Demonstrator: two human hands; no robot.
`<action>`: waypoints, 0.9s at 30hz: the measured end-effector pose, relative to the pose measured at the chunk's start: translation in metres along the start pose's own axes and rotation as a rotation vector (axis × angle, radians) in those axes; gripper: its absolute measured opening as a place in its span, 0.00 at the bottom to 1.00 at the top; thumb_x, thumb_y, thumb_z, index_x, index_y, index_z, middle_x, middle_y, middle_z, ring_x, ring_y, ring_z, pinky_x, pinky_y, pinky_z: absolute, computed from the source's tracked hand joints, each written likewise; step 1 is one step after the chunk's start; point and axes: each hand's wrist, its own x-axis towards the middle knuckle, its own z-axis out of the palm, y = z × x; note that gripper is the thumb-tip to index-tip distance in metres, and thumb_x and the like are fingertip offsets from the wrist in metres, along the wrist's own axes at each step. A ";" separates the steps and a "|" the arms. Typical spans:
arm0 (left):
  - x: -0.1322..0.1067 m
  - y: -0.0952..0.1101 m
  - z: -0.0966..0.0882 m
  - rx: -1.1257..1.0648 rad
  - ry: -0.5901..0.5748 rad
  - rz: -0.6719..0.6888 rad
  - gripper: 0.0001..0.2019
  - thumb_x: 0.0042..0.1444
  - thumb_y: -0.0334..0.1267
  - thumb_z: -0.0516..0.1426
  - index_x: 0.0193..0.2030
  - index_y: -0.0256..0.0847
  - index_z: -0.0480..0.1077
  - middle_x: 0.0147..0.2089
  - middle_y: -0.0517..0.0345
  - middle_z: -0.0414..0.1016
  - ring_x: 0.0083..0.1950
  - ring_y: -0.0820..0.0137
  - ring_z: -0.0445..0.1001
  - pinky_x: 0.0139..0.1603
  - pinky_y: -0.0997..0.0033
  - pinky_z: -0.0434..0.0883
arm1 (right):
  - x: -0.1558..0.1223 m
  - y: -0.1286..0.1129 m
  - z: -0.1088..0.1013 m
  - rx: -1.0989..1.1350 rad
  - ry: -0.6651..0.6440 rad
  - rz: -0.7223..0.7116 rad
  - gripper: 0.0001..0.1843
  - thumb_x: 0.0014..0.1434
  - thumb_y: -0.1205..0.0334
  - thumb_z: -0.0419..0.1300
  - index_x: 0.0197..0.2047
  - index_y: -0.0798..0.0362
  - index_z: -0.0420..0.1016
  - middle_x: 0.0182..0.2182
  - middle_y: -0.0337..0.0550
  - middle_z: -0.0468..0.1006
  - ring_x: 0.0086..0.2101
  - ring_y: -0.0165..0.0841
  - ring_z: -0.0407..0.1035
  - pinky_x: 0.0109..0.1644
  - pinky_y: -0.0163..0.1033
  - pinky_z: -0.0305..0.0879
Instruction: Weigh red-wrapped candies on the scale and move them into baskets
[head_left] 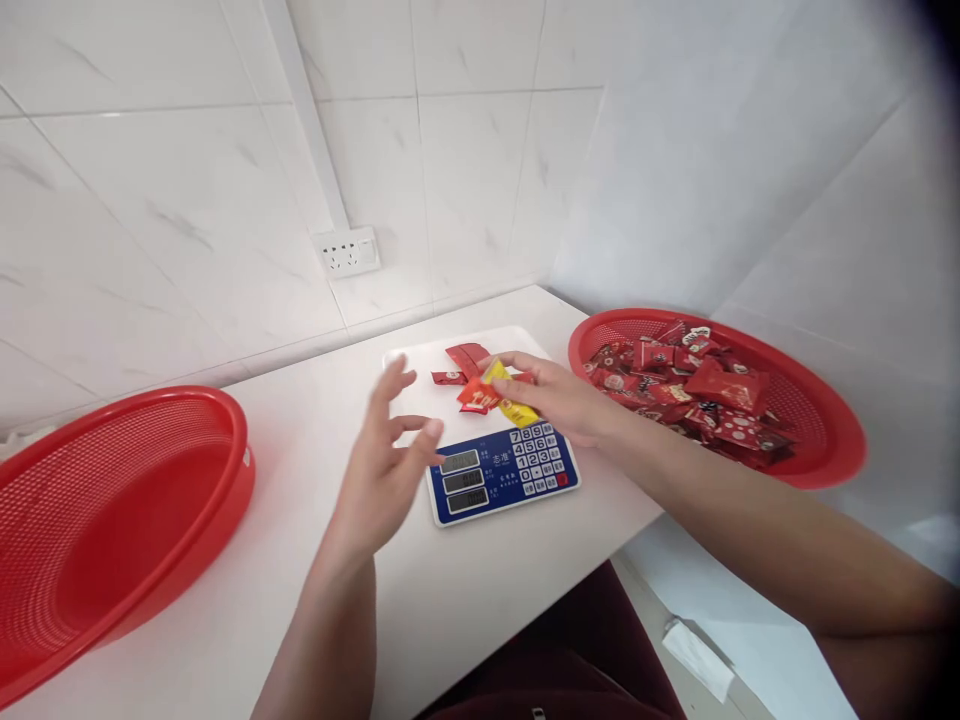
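Observation:
A white digital scale (409, 400) with a blue keypad panel (502, 470) lies on the table in front of me. Several red wrapped candies (466, 356) rest on its weighing plate. Over the plate's right side, my right hand (546, 392) grips a red-and-yellow candy packet (516, 408) between thumb and fingers; whether that is one packet or two pressed together I cannot tell. My left hand (390, 460) hovers by the scale's left edge, fingers spread and nothing in them.
At the right stands a red mesh basket (840, 455) with many red wrapped candies (727, 390). Another red basket (150, 480) sits at the left. The white table (405, 590) meets a tiled wall with a power socket (347, 252). A white object (699, 660) lies on the floor.

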 end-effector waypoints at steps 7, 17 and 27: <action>0.003 -0.007 0.022 0.018 -0.049 -0.035 0.12 0.56 0.43 0.55 0.46 0.45 0.70 0.43 0.56 0.73 0.36 0.72 0.74 0.38 0.69 0.77 | -0.004 -0.001 0.025 0.011 -0.167 -0.119 0.17 0.56 0.54 0.61 0.48 0.47 0.68 0.41 0.41 0.75 0.38 0.30 0.71 0.40 0.35 0.68; 0.003 0.002 0.002 0.137 0.096 -0.022 0.14 0.56 0.47 0.55 0.26 0.41 0.65 0.24 0.62 0.67 0.30 0.71 0.72 0.26 0.75 0.69 | 0.018 0.012 -0.016 -0.053 0.179 0.026 0.16 0.58 0.59 0.59 0.49 0.50 0.66 0.28 0.38 0.76 0.25 0.27 0.69 0.27 0.31 0.65; -0.001 0.007 -0.005 0.090 0.256 0.090 0.15 0.57 0.46 0.53 0.24 0.40 0.65 0.23 0.61 0.66 0.25 0.74 0.67 0.23 0.74 0.67 | -0.001 0.006 -0.031 -0.052 0.362 -0.108 0.20 0.57 0.62 0.58 0.54 0.49 0.65 0.37 0.43 0.76 0.20 0.23 0.63 0.28 0.34 0.66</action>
